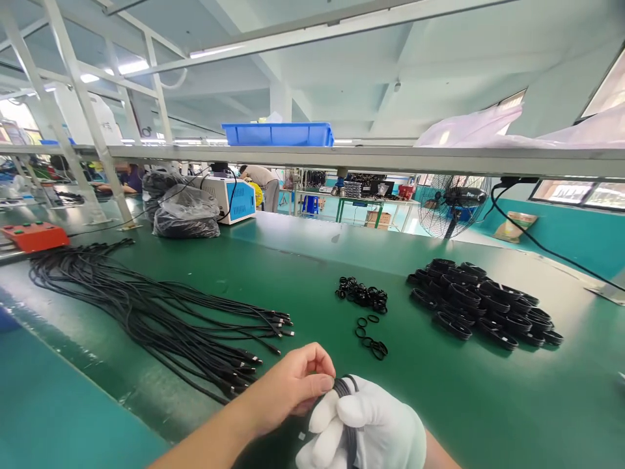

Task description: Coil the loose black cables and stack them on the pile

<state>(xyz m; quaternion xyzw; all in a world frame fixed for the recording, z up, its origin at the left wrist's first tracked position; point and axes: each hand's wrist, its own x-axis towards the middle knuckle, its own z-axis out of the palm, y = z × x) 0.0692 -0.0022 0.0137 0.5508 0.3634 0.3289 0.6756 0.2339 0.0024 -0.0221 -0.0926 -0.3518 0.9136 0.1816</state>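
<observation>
A coiled black USB-type cable (347, 417) is wrapped in my right hand (374, 417), which wears a white glove and is closed around the loops. Bare and bent at the fingers, my left hand (303, 384) pinches at the coil's upper left edge with thumb and forefinger. Exactly which strand or band lies in that pinch is hidden. A small light connector end (301, 436) shows below the left hand. Beyond the hands lie loose black rubber rings (375, 348) and a small heap of similar rings (361, 294).
Long straight cables (161, 312) spread over the green table (303, 273) at left. Finished-looking coils (478, 303) are piled at right. Farther back stand a bagged bundle (188, 212), a blue-and-white machine (239, 200) and a red switch box (35, 236). An overhead shelf (381, 157) crosses the view.
</observation>
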